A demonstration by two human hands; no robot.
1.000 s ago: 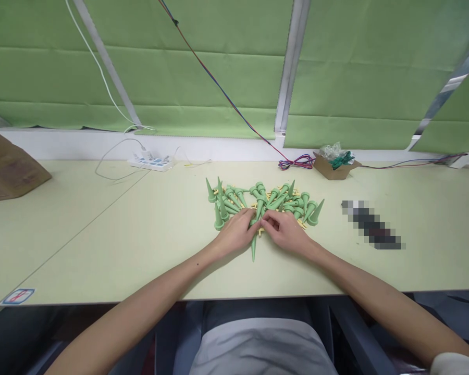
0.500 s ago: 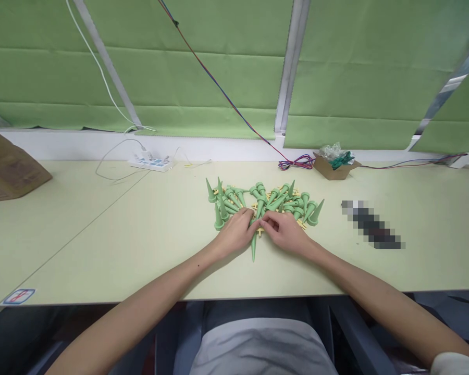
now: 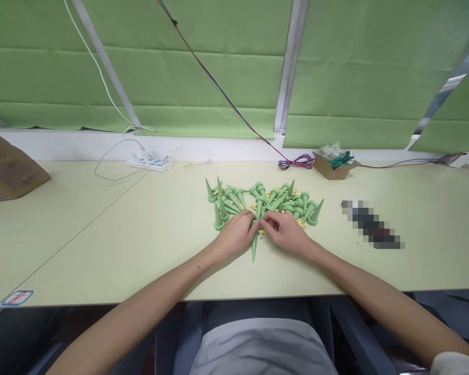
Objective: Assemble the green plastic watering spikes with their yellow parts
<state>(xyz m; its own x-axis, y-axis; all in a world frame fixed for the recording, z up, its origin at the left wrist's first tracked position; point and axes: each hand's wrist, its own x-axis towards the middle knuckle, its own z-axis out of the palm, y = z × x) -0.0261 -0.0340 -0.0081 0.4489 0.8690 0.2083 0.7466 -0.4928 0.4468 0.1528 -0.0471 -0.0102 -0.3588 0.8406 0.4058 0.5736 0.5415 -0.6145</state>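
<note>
My left hand (image 3: 237,232) is wrapped round a green plastic cone spike (image 3: 254,251), whose pointed tip sticks out toward me. Against it, my right hand (image 3: 288,232) is closed, thumb and fingertips pinched beside the left thumb. Whatever the right fingertips hold is too small or hidden to make out. Just below the fingertips lies a small yellow plastic fitting (image 3: 261,234). Behind both hands spreads a pile of similar green cone spikes (image 3: 260,188) with ring collars, mixed with small yellow pieces (image 3: 301,224). Several spikes stand point up, such as one at the right edge (image 3: 316,213).
At the back right sits a small cardboard box (image 3: 331,171) with clear plastic and green items, beside coiled red-blue wire (image 3: 297,162). A power strip (image 3: 152,163) lies back left, a larger carton (image 3: 13,169) far left. A blurred dark object (image 3: 373,226) rests on the right.
Almost nothing differs. Both hands stay together at the spike, with only a very slight shift of the fingers and of the camera view.
</note>
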